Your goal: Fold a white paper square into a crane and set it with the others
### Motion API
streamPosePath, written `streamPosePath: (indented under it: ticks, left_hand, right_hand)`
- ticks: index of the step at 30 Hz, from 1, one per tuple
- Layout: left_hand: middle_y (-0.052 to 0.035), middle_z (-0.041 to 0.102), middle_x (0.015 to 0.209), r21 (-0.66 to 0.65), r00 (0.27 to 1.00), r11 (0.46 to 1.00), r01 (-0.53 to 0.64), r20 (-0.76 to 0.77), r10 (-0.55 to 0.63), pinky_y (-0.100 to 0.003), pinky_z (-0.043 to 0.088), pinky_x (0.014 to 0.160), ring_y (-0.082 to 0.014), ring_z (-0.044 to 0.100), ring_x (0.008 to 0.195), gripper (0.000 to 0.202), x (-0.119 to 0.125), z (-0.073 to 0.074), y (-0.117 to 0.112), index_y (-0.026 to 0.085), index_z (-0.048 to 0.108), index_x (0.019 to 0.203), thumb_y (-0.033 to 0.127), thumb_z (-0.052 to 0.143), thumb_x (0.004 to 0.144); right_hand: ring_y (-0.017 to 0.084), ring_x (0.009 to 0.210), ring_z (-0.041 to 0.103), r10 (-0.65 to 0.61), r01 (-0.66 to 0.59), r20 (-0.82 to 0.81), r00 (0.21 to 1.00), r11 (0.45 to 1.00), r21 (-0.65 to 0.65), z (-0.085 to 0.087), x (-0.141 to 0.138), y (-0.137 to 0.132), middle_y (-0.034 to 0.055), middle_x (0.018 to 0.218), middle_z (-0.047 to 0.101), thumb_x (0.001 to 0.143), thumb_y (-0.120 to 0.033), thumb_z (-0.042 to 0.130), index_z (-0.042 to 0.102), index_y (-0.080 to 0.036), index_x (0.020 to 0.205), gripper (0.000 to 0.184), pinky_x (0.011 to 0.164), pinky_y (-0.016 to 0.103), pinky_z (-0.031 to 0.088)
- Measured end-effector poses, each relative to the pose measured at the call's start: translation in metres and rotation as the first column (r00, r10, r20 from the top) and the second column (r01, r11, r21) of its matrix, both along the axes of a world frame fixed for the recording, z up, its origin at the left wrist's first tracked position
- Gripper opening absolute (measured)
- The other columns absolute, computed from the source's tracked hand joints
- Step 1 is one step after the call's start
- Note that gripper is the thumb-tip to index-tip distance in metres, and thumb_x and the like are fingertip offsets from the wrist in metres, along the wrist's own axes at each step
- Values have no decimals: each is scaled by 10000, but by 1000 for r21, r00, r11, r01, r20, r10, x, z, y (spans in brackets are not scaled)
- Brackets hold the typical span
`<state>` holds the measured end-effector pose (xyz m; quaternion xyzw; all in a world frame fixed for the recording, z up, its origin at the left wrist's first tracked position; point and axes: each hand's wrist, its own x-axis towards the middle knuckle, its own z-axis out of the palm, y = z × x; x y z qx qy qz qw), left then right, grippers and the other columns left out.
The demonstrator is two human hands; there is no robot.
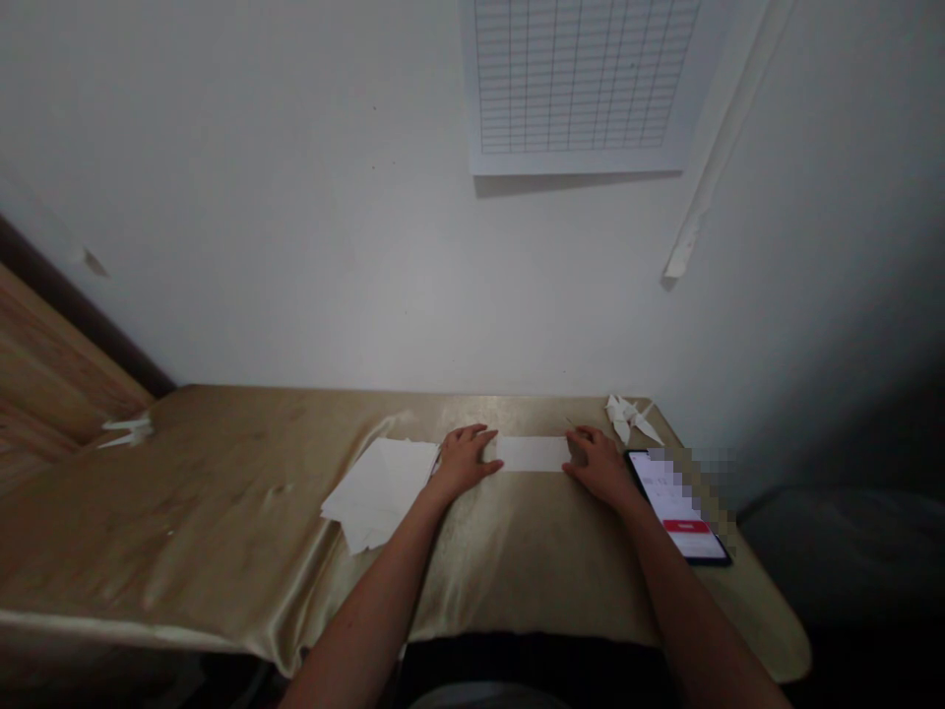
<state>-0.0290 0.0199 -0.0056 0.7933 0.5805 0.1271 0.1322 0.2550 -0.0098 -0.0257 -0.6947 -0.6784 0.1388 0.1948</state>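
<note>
Currently: white folded paper strip (532, 453), near far edge of gold satin-covered worktop (221, 532); light, flimsy, likely slippery. Pressing its ends: left hand (462, 458), right hand (599, 465), fingers flat, unclenched; best pinched at edges.

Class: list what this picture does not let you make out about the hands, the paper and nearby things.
Head view:
White paper strip: both ends hidden under the left hand and right hand.
Phone: screen partly pixelated, its text too small.
Wall chart: top cut off by the frame edge, entries too small.
Folded paper figures: too small and dim to tell shape.
</note>
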Motion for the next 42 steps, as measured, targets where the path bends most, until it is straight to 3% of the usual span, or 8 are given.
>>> streamPosePath:
  ticks: [7,15,25,31,34,37,40,42]
  left_hand:
    - [-34,478,1563,-13,1000,1000,16,27,-15,-504,303,1187,-314,396,1431,570,-1,-5,3,325,608,1382,437,726,835]
    - [-63,507,1534,1,1000,1000,6,18,-6,-470,313,1179,-306,427,1408,610,2,2,0,313,587,1403,416,746,823]
    - [-52,573,1466,35,993,999,7,115,-11,-482,316,1174,-304,453,1387,605,4,6,-2,288,620,1324,312,816,752]
    - [-32,609,1418,56,954,998,8,298,-25,-438,368,1162,-261,504,1350,546,4,6,-1,267,646,1194,132,802,688]
    - [-17,617,1416,70,926,996,59,368,-80,-448,364,1176,-245,514,1352,408,5,9,-1,274,677,1121,141,752,743]
    - [-32,662,1367,61,885,988,143,440,-155,-431,378,1174,-222,562,1308,204,4,12,-2,260,723,1075,272,600,913]
    - [-36,688,1336,-38,879,978,205,447,-167,-458,350,1198,-213,585,1288,410,3,14,-5,266,723,1188,384,366,1027]
    - [-9,663,1380,-107,911,974,199,387,-143,-533,213,1250,-215,532,1356,482,2,15,-8,302,686,1278,425,281,1047]
  right_hand:
    - [323,1360,437,-5,7,-56,998,1000,30,-1,-1,0,87,1479,476,773,-240,708,629,-293,1327,562,1122,496,347]
    - [285,1334,461,16,-4,-174,985,997,73,8,-3,-1,72,1377,582,703,-172,718,669,-242,1227,531,1111,438,375]
    - [244,1166,597,15,5,-279,960,997,71,7,-5,-1,66,1159,698,703,-135,674,606,-220,1332,639,1048,394,431]
    - [278,1010,670,32,-33,-312,950,999,2,8,0,0,109,1030,745,820,-404,643,760,-169,990,313,936,405,495]
    - [290,949,684,38,-60,-400,916,997,-43,13,1,-2,99,907,762,912,-636,465,786,-182,898,556,901,409,507]
    - [276,998,691,-4,-38,-497,868,997,-74,15,2,-2,114,972,773,949,-728,243,801,-186,916,779,970,412,488]
    - [247,1050,688,35,-75,-544,838,996,-53,15,3,0,102,1061,773,963,-712,191,782,-210,747,804,1036,402,461]
    - [246,1059,686,97,-133,-518,850,991,-32,14,3,1,93,1073,773,965,-661,304,760,-220,666,701,1043,406,456]
